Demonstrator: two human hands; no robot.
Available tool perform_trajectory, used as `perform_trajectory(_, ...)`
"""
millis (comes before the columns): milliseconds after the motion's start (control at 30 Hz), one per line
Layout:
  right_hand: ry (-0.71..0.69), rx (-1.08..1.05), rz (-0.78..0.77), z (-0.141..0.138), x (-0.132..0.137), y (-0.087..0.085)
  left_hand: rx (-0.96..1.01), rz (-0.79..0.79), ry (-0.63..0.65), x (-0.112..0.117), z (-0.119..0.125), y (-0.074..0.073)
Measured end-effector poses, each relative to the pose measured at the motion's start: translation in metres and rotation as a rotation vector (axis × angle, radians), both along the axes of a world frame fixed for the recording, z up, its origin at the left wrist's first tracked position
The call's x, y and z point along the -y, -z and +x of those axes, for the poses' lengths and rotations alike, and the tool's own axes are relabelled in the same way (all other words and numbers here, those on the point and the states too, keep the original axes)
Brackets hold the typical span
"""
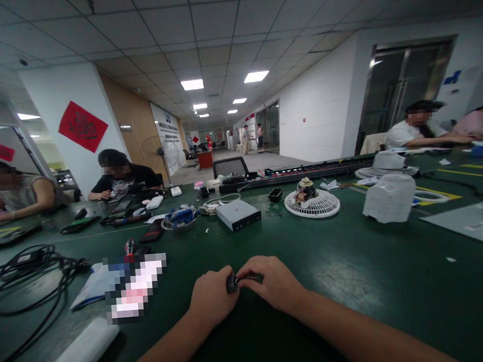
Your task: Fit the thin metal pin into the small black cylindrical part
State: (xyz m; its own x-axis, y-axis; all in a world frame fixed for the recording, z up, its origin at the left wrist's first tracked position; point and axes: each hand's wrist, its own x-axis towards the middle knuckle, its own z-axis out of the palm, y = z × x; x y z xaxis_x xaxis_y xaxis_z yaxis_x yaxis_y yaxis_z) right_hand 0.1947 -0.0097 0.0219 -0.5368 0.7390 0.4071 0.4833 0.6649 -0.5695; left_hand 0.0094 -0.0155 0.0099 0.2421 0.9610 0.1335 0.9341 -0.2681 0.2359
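Black and small, a round part point(232, 284) is held between the two hands, over the near side of the green tabletop point(288, 244). It is pinched by the grip of the left hand point(212, 292). By the grip of the right hand point(272, 279), a thin piece point(251, 278), too small to name, is pinched right beside it. Farther back, a silver box point(236, 211) and a white fan grille point(325, 204) can be seen.

From here I see a small, dark, rounded part point(232, 285), gripped and partly hidden, on the near side of the silver drive point(238, 214).
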Motion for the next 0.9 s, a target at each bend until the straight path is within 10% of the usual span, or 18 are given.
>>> perform_trajectory(400,0.109,0.014,-0.021,-0.0011,0.003,0.001,-0.106,0.036,0.225,0.0026,-0.0028,0.0011)
perform_trajectory(633,-0.106,0.005,-0.085,0.0029,-0.0006,0.0034,-0.08,0.022,0.418,0.0063,-0.0049,-0.0012)
perform_trajectory(900,-0.023,0.039,0.022,-0.0002,0.004,0.002,0.006,0.015,0.356,0.0032,-0.005,0.0011)
